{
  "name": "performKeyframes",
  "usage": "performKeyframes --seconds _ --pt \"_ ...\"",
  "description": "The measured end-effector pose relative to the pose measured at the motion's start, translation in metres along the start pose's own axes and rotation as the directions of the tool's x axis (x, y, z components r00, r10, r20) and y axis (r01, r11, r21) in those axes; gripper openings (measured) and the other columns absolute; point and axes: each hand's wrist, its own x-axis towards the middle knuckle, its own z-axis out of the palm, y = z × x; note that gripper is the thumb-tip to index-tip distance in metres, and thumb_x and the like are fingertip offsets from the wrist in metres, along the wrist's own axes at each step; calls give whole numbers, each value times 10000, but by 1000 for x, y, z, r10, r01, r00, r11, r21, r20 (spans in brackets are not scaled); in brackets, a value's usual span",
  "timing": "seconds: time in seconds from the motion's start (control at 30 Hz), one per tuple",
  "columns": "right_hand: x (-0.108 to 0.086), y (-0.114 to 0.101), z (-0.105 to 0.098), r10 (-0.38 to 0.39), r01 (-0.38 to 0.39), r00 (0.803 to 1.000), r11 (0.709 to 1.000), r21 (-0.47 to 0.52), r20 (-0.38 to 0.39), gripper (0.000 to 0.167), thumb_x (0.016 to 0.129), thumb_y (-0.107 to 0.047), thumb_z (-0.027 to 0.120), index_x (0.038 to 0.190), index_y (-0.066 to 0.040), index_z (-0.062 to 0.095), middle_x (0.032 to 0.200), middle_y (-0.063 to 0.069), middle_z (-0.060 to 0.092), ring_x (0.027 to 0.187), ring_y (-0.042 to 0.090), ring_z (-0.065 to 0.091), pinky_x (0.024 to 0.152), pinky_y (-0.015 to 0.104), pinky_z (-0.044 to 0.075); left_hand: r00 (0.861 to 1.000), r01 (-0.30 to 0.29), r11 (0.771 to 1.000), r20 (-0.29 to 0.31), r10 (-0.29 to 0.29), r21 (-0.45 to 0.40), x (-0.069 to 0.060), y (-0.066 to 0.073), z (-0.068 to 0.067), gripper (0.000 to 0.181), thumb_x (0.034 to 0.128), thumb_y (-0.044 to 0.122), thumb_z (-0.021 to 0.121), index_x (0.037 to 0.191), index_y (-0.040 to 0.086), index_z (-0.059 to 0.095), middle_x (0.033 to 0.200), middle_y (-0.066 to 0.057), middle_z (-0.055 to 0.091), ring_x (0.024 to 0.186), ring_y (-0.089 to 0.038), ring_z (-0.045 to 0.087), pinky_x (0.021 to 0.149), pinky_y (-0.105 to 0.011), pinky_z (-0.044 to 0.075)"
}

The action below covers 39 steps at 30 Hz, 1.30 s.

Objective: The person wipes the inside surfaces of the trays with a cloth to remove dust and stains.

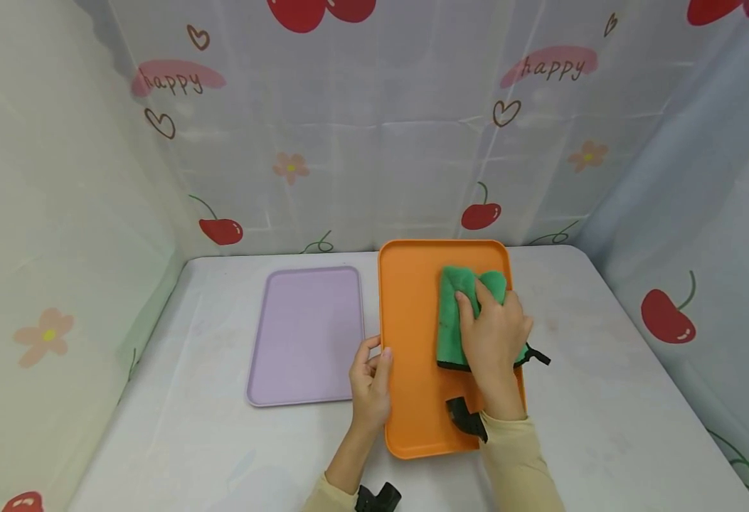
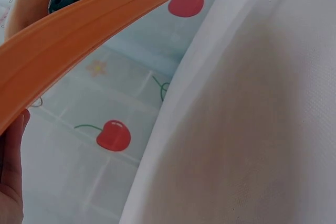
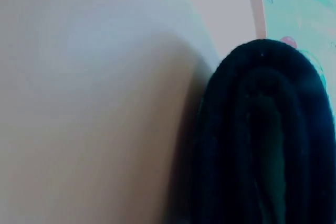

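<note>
An orange tray (image 1: 412, 341) is held up off the table, its underside edge apart from the white surface in the left wrist view. My left hand (image 1: 371, 387) grips its left rim, thumb on the near side. On the tray's right half lies a folded green cloth (image 1: 452, 327) with black trim and a small black loop. My right hand (image 1: 494, 331) holds this cloth from above and presses it against the tray, fingers bent into the fabric. The right wrist view has the cloth's folded end (image 3: 262, 59) close up and dark.
A light purple tray (image 1: 310, 334) lies flat on the white table (image 1: 208, 427), left of the orange one. Curtains printed with cherries, hearts and flowers (image 1: 374, 163) hang behind and at both sides. A black strap (image 1: 466, 419) is at the right wrist.
</note>
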Motion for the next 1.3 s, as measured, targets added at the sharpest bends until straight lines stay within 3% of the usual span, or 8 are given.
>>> performKeyframes --seconds 0.47,0.6,0.93,1.3 --pt "-13 -30 7 -160 160 987 987 0 -31 388 853 -315 754 1153 -71 726 840 242 619 717 362 543 594 458 332 1000 1 1000 -14 -1 8 -1 -2 3 185 1020 55 471 1134 -85 512 521 -96 298 470 6 288 419 -164 260" --pt "-17 -37 9 -187 187 982 982 1 -23 387 846 -315 762 1152 -80 728 848 234 623 739 355 554 611 454 333 1000 7 1000 -1 -7 4 -1 -1 4 185 1021 56 470 1140 -78 512 516 -113 312 462 5 302 411 -160 273" --pt "-28 -52 13 -288 290 956 957 27 -52 375 809 -300 799 1113 -88 741 879 228 636 798 355 587 602 431 336 998 -40 999 46 41 -22 -2 0 3 183 1027 22 426 1157 -84 497 538 -200 414 468 11 358 391 -179 306" --pt "-28 -47 14 -297 299 954 953 49 -45 386 799 -294 809 1124 -99 739 861 211 634 781 339 586 599 414 328 1000 -12 1000 20 13 -2 -3 -2 2 196 1027 45 442 1150 -92 508 555 -240 470 466 2 386 402 -176 339"
